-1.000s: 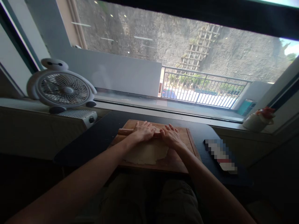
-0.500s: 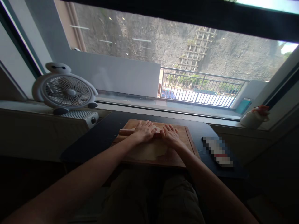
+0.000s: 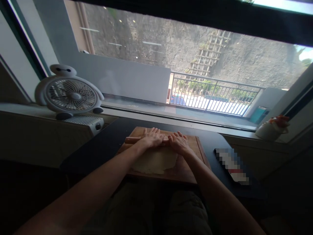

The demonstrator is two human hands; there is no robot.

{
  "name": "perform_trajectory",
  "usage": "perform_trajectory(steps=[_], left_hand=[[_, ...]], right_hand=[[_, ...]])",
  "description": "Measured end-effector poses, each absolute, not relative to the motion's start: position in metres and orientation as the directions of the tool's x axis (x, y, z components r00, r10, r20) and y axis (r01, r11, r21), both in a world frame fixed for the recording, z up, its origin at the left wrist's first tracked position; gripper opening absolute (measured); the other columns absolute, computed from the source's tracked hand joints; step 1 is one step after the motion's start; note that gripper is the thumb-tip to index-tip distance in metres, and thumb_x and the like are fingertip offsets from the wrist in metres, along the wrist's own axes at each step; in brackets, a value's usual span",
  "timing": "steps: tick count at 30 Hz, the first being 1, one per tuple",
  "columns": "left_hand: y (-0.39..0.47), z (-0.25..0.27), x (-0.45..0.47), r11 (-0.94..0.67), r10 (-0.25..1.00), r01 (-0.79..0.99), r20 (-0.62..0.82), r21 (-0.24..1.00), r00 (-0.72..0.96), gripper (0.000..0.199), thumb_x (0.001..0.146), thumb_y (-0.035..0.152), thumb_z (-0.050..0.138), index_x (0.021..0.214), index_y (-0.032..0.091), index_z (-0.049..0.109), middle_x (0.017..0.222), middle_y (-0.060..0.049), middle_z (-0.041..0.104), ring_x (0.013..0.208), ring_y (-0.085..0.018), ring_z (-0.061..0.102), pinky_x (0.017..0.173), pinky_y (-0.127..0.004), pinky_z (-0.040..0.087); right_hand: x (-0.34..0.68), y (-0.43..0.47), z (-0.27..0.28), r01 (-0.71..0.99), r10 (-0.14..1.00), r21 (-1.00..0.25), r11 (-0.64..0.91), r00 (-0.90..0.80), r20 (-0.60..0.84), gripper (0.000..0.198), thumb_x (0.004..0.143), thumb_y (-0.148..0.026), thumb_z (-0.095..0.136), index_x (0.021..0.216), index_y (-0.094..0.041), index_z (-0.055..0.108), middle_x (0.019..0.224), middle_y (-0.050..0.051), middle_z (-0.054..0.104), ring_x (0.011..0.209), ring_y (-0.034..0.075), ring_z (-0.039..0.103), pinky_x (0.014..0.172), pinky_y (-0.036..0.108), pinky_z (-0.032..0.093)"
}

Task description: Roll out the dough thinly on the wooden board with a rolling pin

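Observation:
A wooden rolling pin (image 3: 131, 140) lies crosswise on a sheet of pale dough (image 3: 154, 160), which is spread over a wooden board (image 3: 201, 153). My left hand (image 3: 154, 138) rests palm down on the pin's middle, fingers stretched forward over it. Just to the right, my right hand (image 3: 179, 141) also lies over the pin, fingers extended and slightly apart. A short stretch of the pin shows between both hands, and its right end is hidden under the right hand. Toward me, the dough's near edge is uneven and lies close to the board's front edge.
The board stands on a dark table (image 3: 97, 147) below a large window. At the table's right lies a flat, pixelated object (image 3: 232, 166). A white fan (image 3: 73, 94) stands at the left on the sill, and a white pot (image 3: 267, 130) sits on the sill at the right.
The camera view has shifted slightly. Both hands stay flat on the rolling pin and sit a little farther forward over the dough, less of which shows beyond the pin.

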State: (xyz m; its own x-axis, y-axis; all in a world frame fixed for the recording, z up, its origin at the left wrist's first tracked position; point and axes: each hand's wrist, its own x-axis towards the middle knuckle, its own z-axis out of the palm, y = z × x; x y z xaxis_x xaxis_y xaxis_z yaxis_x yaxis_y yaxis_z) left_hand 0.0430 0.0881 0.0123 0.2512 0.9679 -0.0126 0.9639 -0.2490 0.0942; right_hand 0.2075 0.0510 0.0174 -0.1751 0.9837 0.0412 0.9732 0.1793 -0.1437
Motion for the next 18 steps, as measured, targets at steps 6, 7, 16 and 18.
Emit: perform_trajectory(steps=[6,7,16,18], left_hand=[[0.001,0.008,0.040,-0.357,0.929,0.933,0.121,0.050,0.350,0.064,0.092,0.048,0.019,0.142,0.011,0.030,0.151,-0.011,0.029,0.141,-0.023,0.016,0.114,-0.047,0.006],[-0.008,0.006,0.039,-0.382,0.916,0.923,0.150,0.036,0.373,0.064,0.092,0.048,0.020,0.143,0.011,0.030,0.151,-0.011,0.029,0.141,-0.022,0.016,0.115,-0.045,0.005],[0.054,0.019,0.050,-0.299,0.954,0.952,0.036,0.071,0.297,0.071,0.090,0.056,0.015,0.145,0.011,0.025,0.154,-0.011,0.021,0.142,-0.025,0.010,0.113,-0.051,0.005],[0.084,0.022,0.051,-0.262,0.964,0.961,-0.012,0.086,0.264,0.072,0.090,0.056,0.015,0.145,0.012,0.026,0.153,-0.012,0.021,0.142,-0.026,0.011,0.112,-0.054,0.006]], right_hand=[[0.218,-0.026,-0.010,0.958,0.969,-0.208,0.198,-0.161,0.185,0.057,0.097,-0.043,0.020,0.145,-0.014,0.025,0.154,0.007,0.021,0.142,0.020,0.010,0.112,0.041,0.013],[0.219,-0.034,-0.014,0.956,0.961,-0.207,0.207,-0.160,0.224,0.058,0.097,-0.044,0.021,0.146,-0.014,0.025,0.154,0.008,0.020,0.142,0.020,0.010,0.113,0.041,0.011],[0.209,0.030,0.009,0.969,0.986,-0.199,0.145,-0.124,0.116,0.054,0.096,-0.049,0.017,0.138,-0.021,0.037,0.146,0.008,0.035,0.137,0.026,0.022,0.108,0.050,0.018],[0.205,0.058,0.016,0.973,0.989,-0.185,0.136,-0.122,0.087,0.055,0.096,-0.050,0.015,0.137,-0.021,0.038,0.144,0.011,0.036,0.135,0.028,0.024,0.106,0.052,0.019]])
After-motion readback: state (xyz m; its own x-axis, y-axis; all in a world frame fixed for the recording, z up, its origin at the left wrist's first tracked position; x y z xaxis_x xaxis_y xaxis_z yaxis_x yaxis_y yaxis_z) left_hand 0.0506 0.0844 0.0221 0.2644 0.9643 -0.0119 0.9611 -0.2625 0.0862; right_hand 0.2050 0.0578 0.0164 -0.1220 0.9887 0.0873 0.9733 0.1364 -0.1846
